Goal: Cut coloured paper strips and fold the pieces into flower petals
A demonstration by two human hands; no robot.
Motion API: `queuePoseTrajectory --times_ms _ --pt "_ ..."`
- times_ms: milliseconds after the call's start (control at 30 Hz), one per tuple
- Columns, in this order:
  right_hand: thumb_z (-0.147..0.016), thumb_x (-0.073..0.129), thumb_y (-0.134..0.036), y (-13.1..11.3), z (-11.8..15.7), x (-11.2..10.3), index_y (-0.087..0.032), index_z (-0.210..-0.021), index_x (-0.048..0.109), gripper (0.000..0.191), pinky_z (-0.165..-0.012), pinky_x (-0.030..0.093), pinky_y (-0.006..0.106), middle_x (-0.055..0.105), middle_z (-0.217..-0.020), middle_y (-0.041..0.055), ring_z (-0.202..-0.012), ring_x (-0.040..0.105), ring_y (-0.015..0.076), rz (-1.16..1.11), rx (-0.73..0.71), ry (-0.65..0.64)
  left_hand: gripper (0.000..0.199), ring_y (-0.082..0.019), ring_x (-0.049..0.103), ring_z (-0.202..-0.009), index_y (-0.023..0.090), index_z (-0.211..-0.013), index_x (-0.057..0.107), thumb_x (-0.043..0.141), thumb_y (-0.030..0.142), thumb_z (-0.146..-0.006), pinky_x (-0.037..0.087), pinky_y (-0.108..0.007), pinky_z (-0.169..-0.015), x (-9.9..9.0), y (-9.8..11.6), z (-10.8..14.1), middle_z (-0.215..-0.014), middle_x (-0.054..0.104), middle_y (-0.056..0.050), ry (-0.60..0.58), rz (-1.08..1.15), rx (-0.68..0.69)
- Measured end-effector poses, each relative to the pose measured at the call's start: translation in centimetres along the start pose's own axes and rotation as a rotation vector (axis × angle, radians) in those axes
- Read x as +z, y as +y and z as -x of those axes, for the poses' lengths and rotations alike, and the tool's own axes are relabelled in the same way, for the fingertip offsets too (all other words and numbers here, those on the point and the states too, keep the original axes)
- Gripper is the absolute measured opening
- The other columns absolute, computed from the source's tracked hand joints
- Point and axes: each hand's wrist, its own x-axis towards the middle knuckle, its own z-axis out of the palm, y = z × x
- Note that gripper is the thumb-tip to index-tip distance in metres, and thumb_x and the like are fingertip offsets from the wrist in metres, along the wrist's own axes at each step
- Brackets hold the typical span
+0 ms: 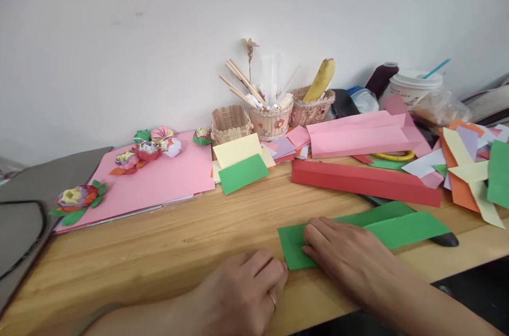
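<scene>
Green paper (409, 229) on bench (159, 256), under right hand (350, 246) | lengthwise crease made, flattening apparently left | left hand (248, 285) curled at corner, right bent over paper; grips unclear | red paper (366, 182) behind, creased

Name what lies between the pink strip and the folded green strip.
In the head view: mainly the red strip, with a yellow ring and paper scraps behind it and a dark object in front.
</scene>
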Motion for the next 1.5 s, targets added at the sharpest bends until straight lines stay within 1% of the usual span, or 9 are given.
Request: queuePoseTrajectory --times_ms 200,333,467,733,967,1167,1233,1367,1500 --pt "-0.091 0.037 -0.012 0.0 0.1 0.2 -0.023 -0.077 0.036 0.018 -0.052 0.029 0.03 0.049 -0.066 -0.0023 -0.055 0.048 0.0156 0.012 0.013 0.026 0.024 -0.016 0.057 -0.072 0.01 -0.09 0.058 0.034 0.007 -0.093 0.05 -0.026 -0.059 -0.2 -0.1 0.1 -0.076 0.06 -0.005 -0.055 0.0 0.0" --pt "-0.092 0.035 -0.012 0.0 0.0 0.3 -0.023 -0.077 0.036 0.018 -0.053 0.03 0.03 0.05 -0.066 -0.002 -0.055 0.049 0.0158 0.006 0.013 0.042 0.029 -0.015 0.058 -0.069 0.01 -0.088 0.06 0.032 0.008 -0.094 0.052 -0.026 -0.059 -0.3 -0.1 -0.1 -0.077 0.063 -0.005 -0.026 -0.012 -0.009" --pt "-0.093 0.034 -0.013 -0.1 0.1 0.4 -0.023 -0.077 0.035 0.019 -0.053 0.03 0.029 0.049 -0.065 -0.002 -0.055 0.049 0.0157 0.008 0.016 0.046 0.026 -0.016 0.061 -0.074 0.007 -0.097 0.063 0.038 0.009 -0.094 0.053 -0.026 -0.062 -0.1 -0.2 0.0 -0.096 0.068 -0.009 0.047 -0.094 0.016" --pt "-0.092 0.035 -0.013 -0.1 0.2 0.5 -0.023 -0.076 0.036 0.019 -0.055 0.031 0.029 0.05 -0.066 -0.0019 -0.056 0.049 0.0155 0.013 0.03 0.069 0.029 -0.018 0.061 -0.091 0.003 -0.109 0.063 0.043 0.012 -0.091 0.052 -0.025 -0.073 -0.1 -0.3 0.7 -0.113 0.066 -0.013 0.001 -0.173 0.132" --pt "-0.094 0.034 -0.015 -0.1 0.3 0.6 -0.022 -0.078 0.037 0.018 -0.055 0.031 0.03 0.05 -0.067 -0.0014 -0.057 0.049 0.0158 0.026 0.021 0.065 0.033 -0.018 0.062 -0.09 0.003 -0.107 0.065 0.036 0.008 -0.091 0.053 -0.024 -0.072 -0.6 -0.2 0.4 -0.11 0.068 -0.011 0.032 -0.152 0.114" --pt "-0.093 0.033 -0.011 -0.3 0.2 0.4 -0.022 -0.079 0.037 0.018 -0.056 0.031 0.031 0.05 -0.068 -0.0008 -0.058 0.05 0.0163 0.047 0.026 0.065 0.034 -0.02 0.064 -0.088 0.002 -0.105 0.064 0.033 0.007 -0.092 0.055 -0.027 -0.073 -0.7 -0.5 0.1 -0.107 0.068 -0.015 0.05 -0.081 0.138" --pt "-0.092 0.034 -0.011 -0.3 0.2 0.4 -0.022 -0.078 0.038 0.018 -0.056 0.031 0.031 0.051 -0.067 -0.0008 -0.058 0.05 0.0163 0.049 0.025 0.072 0.036 -0.017 0.065 -0.085 0.004 -0.102 0.064 0.03 0.009 -0.095 0.056 -0.025 -0.072 -1.0 -0.7 -0.1 -0.1 0.07 -0.013 0.071 0.016 0.076" --pt "-0.09 0.037 -0.011 -0.3 0.1 0.6 -0.022 -0.076 0.038 0.018 -0.057 0.032 0.031 0.052 -0.067 -0.0004 -0.059 0.05 0.0169 0.063 0.035 0.045 0.039 -0.011 0.065 -0.085 0.013 -0.101 0.062 0.023 0.016 -0.101 0.055 -0.017 -0.073 -1.4 -1.1 -0.8 -0.093 0.071 -0.005 0.038 0.191 -0.138" --pt "-0.087 0.04 -0.009 -0.3 0.1 0.8 -0.022 -0.077 0.039 0.016 -0.058 0.031 0.031 0.052 -0.069 0.0002 -0.061 0.051 0.0174 0.069 0.042 0.028 0.029 -0.015 0.064 -0.082 0.009 -0.113 0.055 0.03 0.014 -0.1 0.056 -0.025 -0.068 -0.3 -1.4 -1.0 -0.087 0.068 -0.005 0.025 0.061 0.052"
